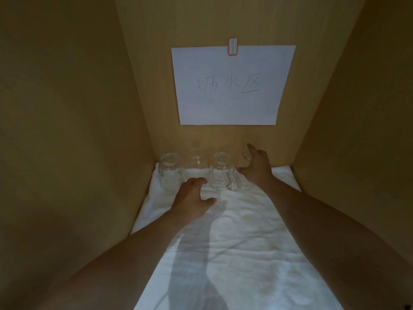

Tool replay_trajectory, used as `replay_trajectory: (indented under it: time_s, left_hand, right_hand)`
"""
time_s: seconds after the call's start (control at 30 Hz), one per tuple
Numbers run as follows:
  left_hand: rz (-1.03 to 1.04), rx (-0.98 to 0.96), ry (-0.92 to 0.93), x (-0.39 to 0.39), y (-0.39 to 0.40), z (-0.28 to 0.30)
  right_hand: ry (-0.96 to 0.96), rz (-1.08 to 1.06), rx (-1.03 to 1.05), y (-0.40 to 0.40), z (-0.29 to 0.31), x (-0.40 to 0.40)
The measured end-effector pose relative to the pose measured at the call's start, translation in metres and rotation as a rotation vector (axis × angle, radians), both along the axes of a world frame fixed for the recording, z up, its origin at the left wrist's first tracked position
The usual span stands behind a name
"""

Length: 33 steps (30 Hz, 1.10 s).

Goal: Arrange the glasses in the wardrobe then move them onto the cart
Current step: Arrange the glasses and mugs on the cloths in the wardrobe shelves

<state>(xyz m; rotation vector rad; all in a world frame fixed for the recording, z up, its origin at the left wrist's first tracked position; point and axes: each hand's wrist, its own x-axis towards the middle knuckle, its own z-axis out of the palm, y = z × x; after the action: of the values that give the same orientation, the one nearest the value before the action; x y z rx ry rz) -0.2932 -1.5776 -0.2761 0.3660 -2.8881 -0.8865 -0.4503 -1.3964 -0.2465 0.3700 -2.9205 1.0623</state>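
Observation:
Several clear glass mugs stand upside down in a row at the back of the wardrobe on a white towel [245,231]. The left mug [170,172] and the middle mug [220,172] are nearest me, and the middle one's handle points right. Between them, further back, is a faint third glass [196,158]. My right hand [257,168] wraps around the rightmost glass [246,156], thumb on its left, index finger over its top. My left hand [192,198] hovers with spread fingers over the towel between the left and middle mugs, holding nothing.
Wooden side walls [67,130] close in on both sides. A white paper sheet [232,86] with handwriting is taped to the back wall above the glasses. The towel covers the whole shelf floor toward me.

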Motion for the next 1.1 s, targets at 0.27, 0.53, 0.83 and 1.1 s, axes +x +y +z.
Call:
replay_trajectory:
  time_s: [0.27, 0.53, 0.83, 1.1]
  left_hand:
    - [-0.042, 0.009, -0.012, -0.004, 0.0, 0.006]
    - [-0.105, -0.027, -0.01, 0.001, 0.007, 0.014]
    - [-0.155, -0.067, 0.022, 0.039, 0.026, 0.038]
    - [-0.059, -0.103, 0.112, 0.1, 0.06, 0.064]
  right_hand:
    - [-0.038, -0.175, 0.003, 0.02, -0.01, 0.039]
    - [-0.082, -0.198, 0.139, 0.031, -0.018, 0.088]
    - [-0.106, -0.159, 0.192, 0.038, -0.003, 0.142]
    - [-0.039, -0.022, 0.204, 0.066, 0.029, 0.196]
